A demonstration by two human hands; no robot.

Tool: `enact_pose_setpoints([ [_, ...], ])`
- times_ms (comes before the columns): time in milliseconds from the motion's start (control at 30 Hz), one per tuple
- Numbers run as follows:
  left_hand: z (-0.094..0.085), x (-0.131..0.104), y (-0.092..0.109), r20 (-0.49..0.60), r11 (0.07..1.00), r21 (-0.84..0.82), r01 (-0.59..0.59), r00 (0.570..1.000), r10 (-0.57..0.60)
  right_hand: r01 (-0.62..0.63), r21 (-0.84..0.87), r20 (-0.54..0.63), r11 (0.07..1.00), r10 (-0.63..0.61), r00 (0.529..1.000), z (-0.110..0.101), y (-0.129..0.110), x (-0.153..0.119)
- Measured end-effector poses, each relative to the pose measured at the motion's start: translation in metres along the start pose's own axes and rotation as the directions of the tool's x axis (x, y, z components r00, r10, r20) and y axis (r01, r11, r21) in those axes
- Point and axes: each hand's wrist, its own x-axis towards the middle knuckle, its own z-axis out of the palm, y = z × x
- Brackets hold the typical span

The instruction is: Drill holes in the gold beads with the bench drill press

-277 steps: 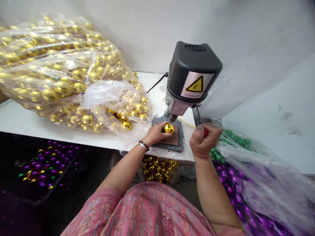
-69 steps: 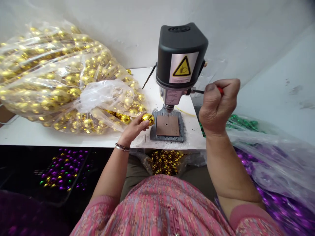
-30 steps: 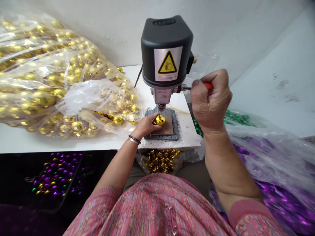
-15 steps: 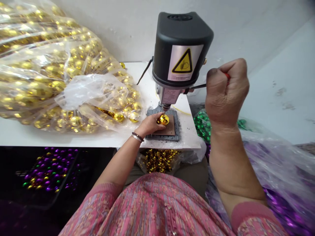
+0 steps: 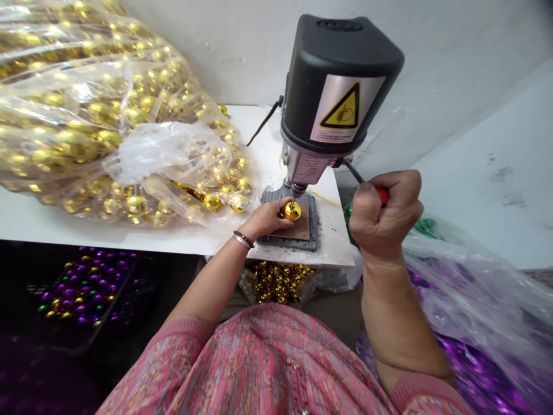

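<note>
Under the bit of a small black drill press [image 5: 341, 63], a shiny gold faceted ball [image 5: 292, 211] rests on a brown board [image 5: 298, 229]. My left hand [image 5: 270, 218] grips the ball from its left side, thumb and fingers closed round it. The bit comes down onto the top of the ball; how deep it goes I cannot tell. At the right, my right hand [image 5: 384, 216] is wrapped round the red knob [image 5: 382, 196] of the press's feed lever [image 5: 354, 171]. Beneath the board lies the grey metal base [image 5: 314, 236], with dark crumbs around it.
A large clear bag of gold balls [image 5: 86, 132] covers the left of the white table [image 5: 129, 239]. Gold scraps fill a plastic bag [image 5: 280, 281] below the front edge. Bags of purple [image 5: 479, 369] and green shiny pieces stand at the right. A dark crate of beads [image 5: 82, 288] sits lower left.
My right hand has come down, pulling the lever lower. The left hand still holds the gold ball under the bit. The view has tilted slightly.
</note>
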Motion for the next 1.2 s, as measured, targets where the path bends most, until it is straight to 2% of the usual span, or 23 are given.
enact_pose_setpoints([
  [267,0.0,0.0,-0.004,0.017,0.997,-0.068,-0.025,1.0,0.026,0.05,-0.001,-0.084,0.999,-0.05,0.995,0.01,0.009,-0.013],
  [433,0.002,0.0,-0.007,0.021,0.995,-0.092,-0.04,0.999,0.042,0.004,0.048,-0.153,0.999,0.003,0.988,0.02,0.013,-0.02],
  [633,0.006,0.003,-0.014,0.011,0.991,-0.112,-0.068,0.997,0.07,0.025,0.081,-0.214,0.996,-0.007,0.977,0.026,0.013,-0.023],
  [867,0.006,0.003,-0.013,0.025,0.98,-0.192,-0.059,0.998,0.065,-0.023,0.128,-0.238,0.992,0.053,0.97,0.035,0.016,-0.035],
  [933,0.006,0.002,-0.012,0.018,0.98,-0.196,-0.043,0.999,0.047,-0.059,0.138,-0.26,0.989,0.094,0.961,0.033,0.012,-0.026],
  [1067,0.009,-0.003,-0.012,-0.022,0.98,-0.199,-0.023,1.0,0.019,-0.118,0.162,-0.253,0.98,0.157,0.955,0.023,-0.002,0.011],
  [1200,0.008,-0.017,-0.014,-0.057,0.979,-0.186,-0.087,0.995,0.077,-0.167,0.21,-0.193,0.963,0.209,0.959,0.018,-0.008,0.037],
])
